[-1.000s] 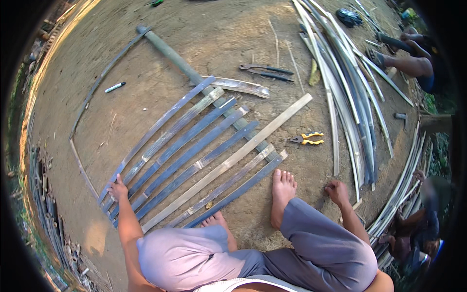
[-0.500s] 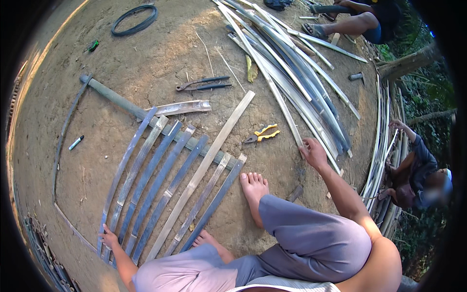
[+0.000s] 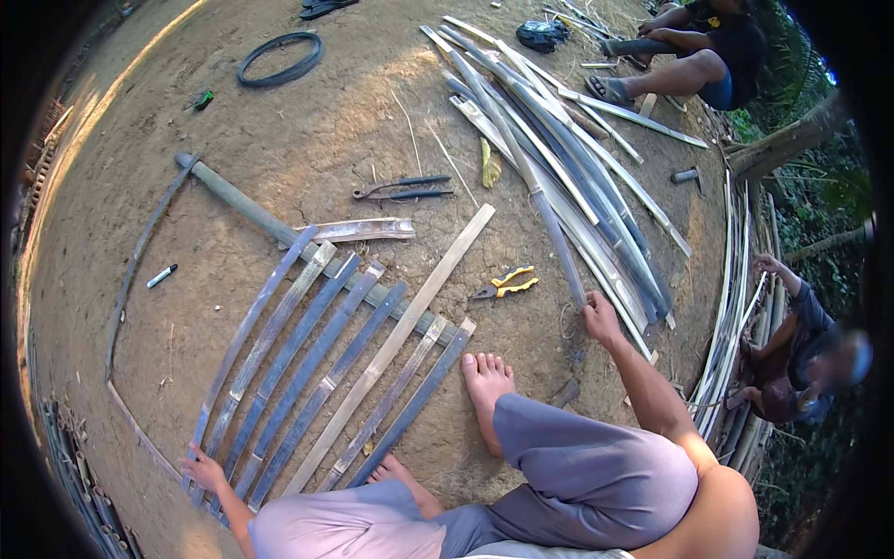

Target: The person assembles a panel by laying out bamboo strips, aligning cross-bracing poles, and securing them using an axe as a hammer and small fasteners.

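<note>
Gripping its end, the right hand [image 3: 602, 319] seemingly steadies a long grey bamboo strip [image 3: 537, 194]; the left hand [image 3: 207, 472], closure unclear, touches a blue-grey bamboo slat [image 3: 243, 328].

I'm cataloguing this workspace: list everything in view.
Laid strips: eight, dark and tan, left
Pole: one, greenish, under their upper parts
Split piece: one, pale, beside the pole
Held strip: one, grey, centre right
Loose strips: many, mixed colours, upper right
Bent stick: one, greyish, left
Pincers: one, dark, upper centre
Pliers: one, yellow-handled, centre
Marker: one, white, left
Coil: one, dark, upper left
Small item: one, green, upper left
Bundle: one, black, top
Short tool: one, grey, right
Stacked poles: many, pale, right
Other people: two, dark-clothed, right
Legs: two, grey-trousered, bottom
Feet: two, bare, lower centre
Left hand: one, bare, lower left
Right hand: one, bare, gripping the held strip
</note>
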Motion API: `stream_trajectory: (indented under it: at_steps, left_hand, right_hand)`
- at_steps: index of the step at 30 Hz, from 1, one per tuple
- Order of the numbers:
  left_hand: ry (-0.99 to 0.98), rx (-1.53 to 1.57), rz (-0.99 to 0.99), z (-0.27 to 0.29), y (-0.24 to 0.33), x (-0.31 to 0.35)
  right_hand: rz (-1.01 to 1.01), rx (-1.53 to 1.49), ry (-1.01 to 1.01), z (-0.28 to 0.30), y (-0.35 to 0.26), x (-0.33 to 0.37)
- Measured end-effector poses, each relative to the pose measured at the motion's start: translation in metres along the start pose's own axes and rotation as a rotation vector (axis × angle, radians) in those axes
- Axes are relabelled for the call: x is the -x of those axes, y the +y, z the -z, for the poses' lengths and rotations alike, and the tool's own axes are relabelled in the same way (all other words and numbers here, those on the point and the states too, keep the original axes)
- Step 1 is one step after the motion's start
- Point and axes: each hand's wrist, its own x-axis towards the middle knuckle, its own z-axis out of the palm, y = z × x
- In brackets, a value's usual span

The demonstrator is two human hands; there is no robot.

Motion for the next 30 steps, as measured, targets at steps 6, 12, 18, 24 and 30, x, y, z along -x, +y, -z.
stream_trajectory:
  at_steps: [6, 12, 18, 24, 30]
  left_hand:
    - [0.142, 0.178, -0.178, 0.034, -0.035, 0.016]
    - [0.228, 0.311, -0.417, 0.095, -0.009, 0.05]
    - [0.359, 0.312, -0.629, 0.194, 0.117, 0.09]
    - [-0.114, 0.986, -0.667, 0.258, 0.225, 0.116]
    - [-0.609, 1.648, -0.383, 0.27, 0.26, 0.12]
  right_hand:
    - [-0.252, -0.398, -0.085, -0.008, -0.04, 0.009]
    - [-0.142, -0.252, 0.075, -0.009, -0.049, 0.005]
    - [0.049, -0.287, 0.088, -0.013, -0.065, 0.009]
    - [0.302, -0.273, -0.087, -0.018, -0.104, 0.006]
    - [0.684, -0.122, -0.228, -0.012, -0.128, 0.02]
